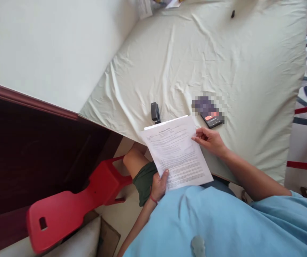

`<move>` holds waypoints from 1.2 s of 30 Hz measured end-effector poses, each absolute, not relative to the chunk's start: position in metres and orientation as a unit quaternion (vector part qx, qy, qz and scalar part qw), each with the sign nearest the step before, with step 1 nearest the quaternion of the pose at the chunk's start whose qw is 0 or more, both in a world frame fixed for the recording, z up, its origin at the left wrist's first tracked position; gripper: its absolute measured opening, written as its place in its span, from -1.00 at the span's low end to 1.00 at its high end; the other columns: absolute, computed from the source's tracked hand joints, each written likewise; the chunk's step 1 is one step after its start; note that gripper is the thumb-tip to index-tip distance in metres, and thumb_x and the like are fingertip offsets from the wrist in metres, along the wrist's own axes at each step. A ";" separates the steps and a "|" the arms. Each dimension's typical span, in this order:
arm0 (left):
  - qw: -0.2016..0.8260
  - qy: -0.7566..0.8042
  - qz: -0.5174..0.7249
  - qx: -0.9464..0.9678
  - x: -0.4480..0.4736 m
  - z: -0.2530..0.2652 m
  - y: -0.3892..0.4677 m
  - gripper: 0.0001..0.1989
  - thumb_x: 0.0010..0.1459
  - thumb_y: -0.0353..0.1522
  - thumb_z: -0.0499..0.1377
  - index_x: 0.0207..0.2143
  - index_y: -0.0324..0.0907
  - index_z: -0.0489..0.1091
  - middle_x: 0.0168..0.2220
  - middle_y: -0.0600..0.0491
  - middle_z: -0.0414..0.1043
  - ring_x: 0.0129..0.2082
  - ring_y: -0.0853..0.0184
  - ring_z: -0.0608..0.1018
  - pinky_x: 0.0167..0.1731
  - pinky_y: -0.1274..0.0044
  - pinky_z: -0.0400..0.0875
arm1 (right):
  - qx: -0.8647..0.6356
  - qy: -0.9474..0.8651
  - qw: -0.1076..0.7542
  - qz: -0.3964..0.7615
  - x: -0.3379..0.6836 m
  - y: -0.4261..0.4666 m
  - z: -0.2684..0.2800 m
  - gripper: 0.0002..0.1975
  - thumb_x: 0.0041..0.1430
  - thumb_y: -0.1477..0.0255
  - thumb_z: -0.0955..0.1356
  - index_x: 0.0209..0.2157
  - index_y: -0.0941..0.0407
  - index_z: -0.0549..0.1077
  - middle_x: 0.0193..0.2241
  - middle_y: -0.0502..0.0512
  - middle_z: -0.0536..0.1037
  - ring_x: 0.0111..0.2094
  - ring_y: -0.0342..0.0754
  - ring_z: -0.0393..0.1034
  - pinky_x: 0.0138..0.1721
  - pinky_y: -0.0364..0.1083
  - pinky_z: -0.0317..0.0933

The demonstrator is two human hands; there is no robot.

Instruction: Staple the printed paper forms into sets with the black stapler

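A small stack of printed paper sheets (178, 153) is tilted in front of my body, partly over the table's near edge. My left hand (159, 184) grips the lower left edge of the stack, thumb on top and the other fingers underneath. At the upper right edge of the sheets, my right hand (209, 141) is closed, thumb and forefinger pinching the paper's side. Just behind the stack's top edge lies a black stapler (155, 112), its near end hidden by the paper. A phone (212, 119) with a lit, partly blurred screen lies beyond my right hand.
A pale, wrinkled cloth (252, 78) covers the table. One small dark object (233, 14) lies near its far side. Red plastic chairs (62, 210) stand at the left and right. At the left a white wall (49, 46) borders the table.
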State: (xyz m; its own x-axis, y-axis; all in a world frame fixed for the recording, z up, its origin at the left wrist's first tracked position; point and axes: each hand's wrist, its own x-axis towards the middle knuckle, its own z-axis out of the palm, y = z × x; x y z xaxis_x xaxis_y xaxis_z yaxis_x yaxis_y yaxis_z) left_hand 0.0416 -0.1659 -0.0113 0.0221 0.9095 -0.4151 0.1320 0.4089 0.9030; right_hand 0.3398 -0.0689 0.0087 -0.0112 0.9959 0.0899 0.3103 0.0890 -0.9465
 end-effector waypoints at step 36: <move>0.697 0.542 0.362 0.297 0.043 -0.005 -0.159 -0.37 -0.06 -0.15 0.48 0.00 -0.35 0.56 0.01 -0.25 0.58 0.01 0.00 0.62 0.08 0.25 0.49 | -0.574 -0.630 0.422 0.308 0.340 -0.067 0.008 -0.84 0.24 0.31 0.40 -0.38 0.08 0.52 -0.45 -0.02 0.40 -0.51 -0.16 0.16 -0.41 -0.08 0.11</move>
State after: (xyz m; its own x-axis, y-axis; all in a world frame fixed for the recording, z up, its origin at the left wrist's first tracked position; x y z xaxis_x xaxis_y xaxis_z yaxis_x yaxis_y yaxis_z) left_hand 0.0429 -0.1589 -0.0048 0.1493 0.8274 -0.5415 -0.1827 0.5612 0.8072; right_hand 0.3397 -0.0665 0.0080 0.0154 0.9838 0.1787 0.4627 0.1514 -0.8735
